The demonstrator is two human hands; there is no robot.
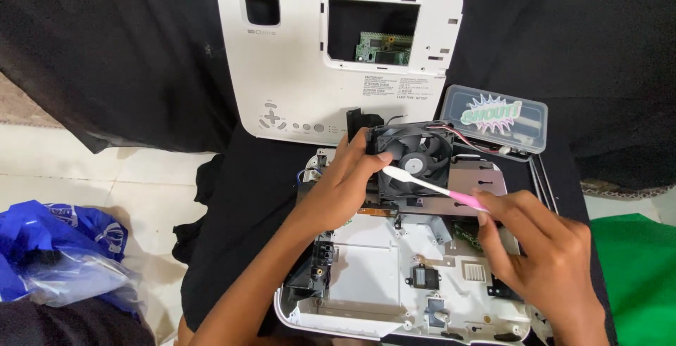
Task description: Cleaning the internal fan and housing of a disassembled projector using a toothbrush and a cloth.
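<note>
My left hand grips a black square cooling fan by its left edge and holds it upright above an opened white device chassis. Red and black wires run from the fan's top right corner. My right hand holds a pink and white toothbrush, whose white head rests against the fan's blades near the hub. Inside the chassis lie a metal plate, black mounts and small parts.
The device's white top cover, with buttons and a green circuit board showing through a cutout, leans at the back. A clear plastic box sits at the right. Black cloth covers the work area. A blue bag lies left, green cloth right.
</note>
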